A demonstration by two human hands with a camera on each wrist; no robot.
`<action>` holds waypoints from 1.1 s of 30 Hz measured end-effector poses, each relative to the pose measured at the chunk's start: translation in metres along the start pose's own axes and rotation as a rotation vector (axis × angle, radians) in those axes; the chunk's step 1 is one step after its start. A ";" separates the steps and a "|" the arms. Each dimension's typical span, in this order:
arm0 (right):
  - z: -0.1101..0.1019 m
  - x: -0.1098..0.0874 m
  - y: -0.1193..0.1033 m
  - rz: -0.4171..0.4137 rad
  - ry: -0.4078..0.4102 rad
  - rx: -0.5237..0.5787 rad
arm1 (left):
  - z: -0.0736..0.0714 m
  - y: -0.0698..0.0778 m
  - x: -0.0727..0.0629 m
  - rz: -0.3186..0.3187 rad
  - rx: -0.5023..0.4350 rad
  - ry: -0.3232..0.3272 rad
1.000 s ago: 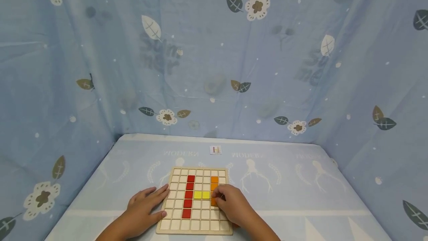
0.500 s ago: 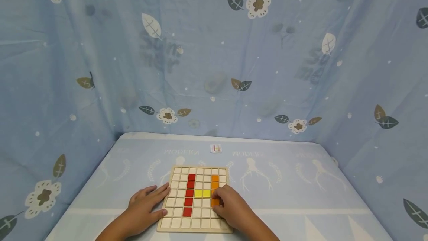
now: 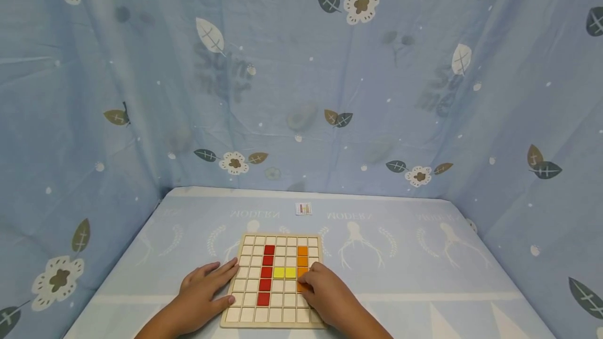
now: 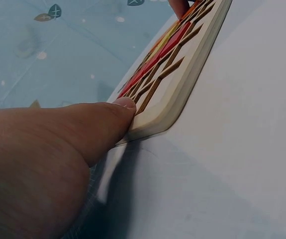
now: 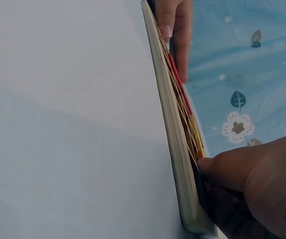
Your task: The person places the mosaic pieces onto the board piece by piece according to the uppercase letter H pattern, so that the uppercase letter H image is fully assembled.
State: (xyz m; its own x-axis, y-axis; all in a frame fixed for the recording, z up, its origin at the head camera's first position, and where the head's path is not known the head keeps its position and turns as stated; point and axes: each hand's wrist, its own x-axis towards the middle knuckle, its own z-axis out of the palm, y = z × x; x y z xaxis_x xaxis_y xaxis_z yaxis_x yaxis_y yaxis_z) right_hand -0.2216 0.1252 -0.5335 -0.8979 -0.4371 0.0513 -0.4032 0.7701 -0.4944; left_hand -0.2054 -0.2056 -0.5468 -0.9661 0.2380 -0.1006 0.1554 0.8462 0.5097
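A wooden grid board (image 3: 268, 324) with pale square cells lies flat on the table. A column of red tiles (image 3: 266, 272), two yellow tiles (image 3: 285, 272) and a column of orange tiles (image 3: 302, 255) fill some cells. My left hand (image 3: 203, 293) rests at the board's left edge, fingers straight, thumb (image 4: 125, 103) touching its rim near a corner. Over the lower end of the orange column, my right hand (image 3: 330, 294) pinches at an orange tile (image 3: 300, 286) with thumb and curled fingers, covering much of it. The right thumb (image 5: 207, 164) also shows at the board's surface.
A small printed card (image 3: 303, 208) with coloured squares lies beyond the board, near the back of the table. Pale blue patterned cloth covers the table (image 3: 400, 271). Hanging fabric (image 3: 282, 93) with leaves and flowers closes off the back and both sides.
My right fingertips have shifted slightly along the lower orange tiles, now uncovering more of the upper ones. The orange piece glimpsed beside the right wrist no longer shows. My left hand has stayed still.
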 end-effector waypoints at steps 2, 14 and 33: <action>0.000 0.000 -0.001 -0.014 0.005 -0.026 | 0.000 0.000 0.000 -0.004 0.000 -0.004; -0.004 -0.002 0.007 0.008 0.010 0.074 | -0.002 0.001 0.002 -0.005 -0.021 -0.024; -0.058 -0.046 0.067 0.018 -0.337 0.154 | -0.003 -0.001 0.001 -0.002 -0.046 -0.039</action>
State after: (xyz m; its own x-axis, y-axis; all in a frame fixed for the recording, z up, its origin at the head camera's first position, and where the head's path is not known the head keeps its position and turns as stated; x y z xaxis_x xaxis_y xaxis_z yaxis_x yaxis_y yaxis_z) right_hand -0.2176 0.2243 -0.5185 -0.7854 -0.5728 -0.2346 -0.3339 0.7112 -0.6186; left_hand -0.2073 -0.2075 -0.5452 -0.9575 0.2552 -0.1343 0.1428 0.8243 0.5478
